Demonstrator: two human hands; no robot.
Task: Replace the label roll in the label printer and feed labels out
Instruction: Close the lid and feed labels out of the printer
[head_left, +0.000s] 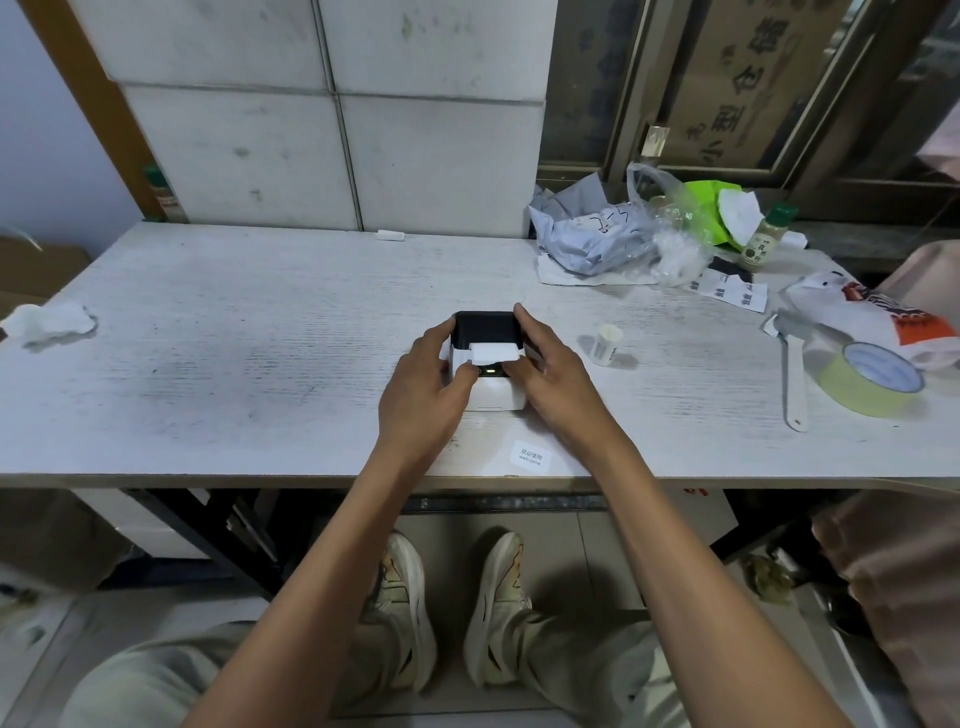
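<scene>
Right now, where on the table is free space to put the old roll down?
The wide bare stretch between the crumpled tissue and the printer is free, as is the strip behind the printer. Right of it is crowded: small roll, tape, bags.

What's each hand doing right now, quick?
Left hand: closed around the left side of the label printer, thumb by the white label strip.
Right hand: gripping the printer's right side, fingers along its dark lid.

The person has bare forearms with no sleeves in view, light khaki trousers (171, 675), and cream-white running shoes (402, 608) with dark line markings and thick pale soles.
</scene>
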